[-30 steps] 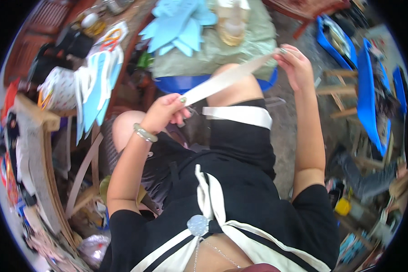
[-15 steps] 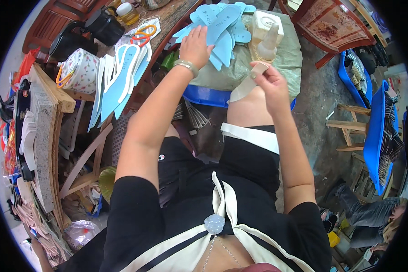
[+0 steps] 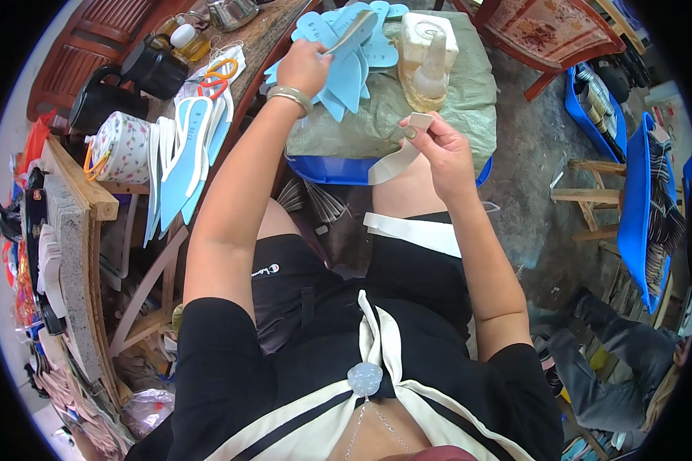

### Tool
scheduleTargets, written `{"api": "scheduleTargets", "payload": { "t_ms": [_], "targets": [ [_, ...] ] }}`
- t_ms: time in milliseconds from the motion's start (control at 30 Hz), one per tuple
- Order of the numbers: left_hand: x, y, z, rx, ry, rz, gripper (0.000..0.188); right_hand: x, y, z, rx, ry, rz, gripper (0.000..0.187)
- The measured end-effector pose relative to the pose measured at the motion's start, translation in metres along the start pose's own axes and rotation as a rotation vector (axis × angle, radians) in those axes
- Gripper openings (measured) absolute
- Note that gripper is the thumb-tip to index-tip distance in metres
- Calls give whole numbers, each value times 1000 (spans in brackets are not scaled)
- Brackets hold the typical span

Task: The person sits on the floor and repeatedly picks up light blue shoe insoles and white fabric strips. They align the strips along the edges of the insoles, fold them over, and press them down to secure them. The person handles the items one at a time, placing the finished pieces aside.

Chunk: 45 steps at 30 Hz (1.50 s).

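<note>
**Left head-worn fisheye, facing steeply down**

From the wearer's head, the camera looks over the black-and-cream cloth shirt [image 3: 438,338], close to the lens, toward the pale green platform [image 3: 469,115] covered in crinkled plastic, which lies farther off. The wide, round view also reaches the brown desk [image 3: 273,34] left of the platform and the long blue plastic tray [image 3: 632,223] to its right.

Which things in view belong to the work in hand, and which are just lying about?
In the work, it seems:
- pale strip, held by the right hand
- blue insoles, with the left hand at their pile
- nozzle bottle, beside the pile

Lying about:
- black mug
- floral cup
- kettle
- chair
</note>
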<state>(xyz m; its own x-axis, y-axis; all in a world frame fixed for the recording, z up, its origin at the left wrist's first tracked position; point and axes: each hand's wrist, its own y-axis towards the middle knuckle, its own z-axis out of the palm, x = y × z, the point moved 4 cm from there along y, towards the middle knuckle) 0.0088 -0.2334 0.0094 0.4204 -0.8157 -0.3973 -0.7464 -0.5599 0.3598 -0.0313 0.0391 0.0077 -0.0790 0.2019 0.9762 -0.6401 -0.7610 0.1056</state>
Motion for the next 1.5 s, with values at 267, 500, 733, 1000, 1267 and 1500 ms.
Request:
{"api": "scheduleTargets", "payload": {
  "t_ms": [267, 500, 733, 1000, 1267, 1500],
  "targets": [
    [-20, -16, 15, 128, 175, 120, 24, -5, 1, 12, 40, 52, 95, 16],
    [4, -1, 6, 157, -72, -49, 24, -31, 41, 46, 257, -294, 82, 22],
    [1, 10, 5, 195, -25, 60, 23, -85, 103, 73, 266, -931, -83, 25],
    [21, 36, -69, 413, -1179, -303, 20, -87, 102, 73, 322, -1132, -7, 26],
    [-34, -81, -85, -164, -1901, -276, 32, 35, 8, 63, 364, 353, 109, 19],
    [-78, -149, -63, -353, -2069, -511, 26, 53, -45, 84, -87, 72, -202, 17]
  ]
}}
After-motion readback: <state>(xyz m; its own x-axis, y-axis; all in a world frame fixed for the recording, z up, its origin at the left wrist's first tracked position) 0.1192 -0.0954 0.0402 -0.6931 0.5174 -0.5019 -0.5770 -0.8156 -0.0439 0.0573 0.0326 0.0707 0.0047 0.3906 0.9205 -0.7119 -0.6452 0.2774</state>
